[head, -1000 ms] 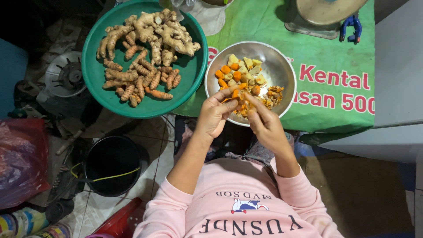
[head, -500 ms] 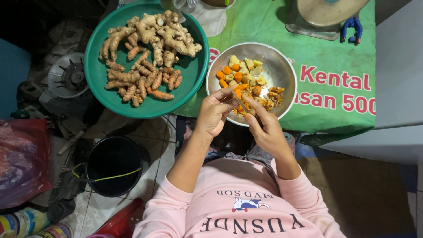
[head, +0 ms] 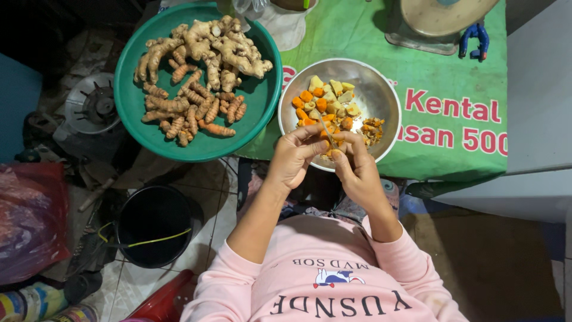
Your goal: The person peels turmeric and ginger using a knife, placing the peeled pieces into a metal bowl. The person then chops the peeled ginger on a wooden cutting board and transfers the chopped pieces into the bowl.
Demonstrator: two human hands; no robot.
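My left hand (head: 293,156) and my right hand (head: 357,170) meet over the near rim of a steel bowl (head: 388,98). My left fingers pinch a small orange turmeric piece (head: 325,136). A thin knife blade (head: 325,126) sticks up between the hands and seems to be gripped by my right hand. Inside the bowl lie peeled orange and pale yellow root chunks (head: 325,98) and a heap of peelings (head: 372,130). To the left, a round green tray (head: 128,113) holds unpeeled ginger and turmeric roots (head: 199,80).
The bowl and tray rest on a green printed cloth (head: 453,71). A weighing scale (head: 441,18) and a blue object (head: 476,39) stand at the far edge. On the floor at left are a black bucket (head: 154,223), a gas burner (head: 92,107) and a red plastic bag (head: 27,220).
Both hands stay at the bowl's near rim, and their fingers shift slightly around the turmeric piece. The view has drifted a little.
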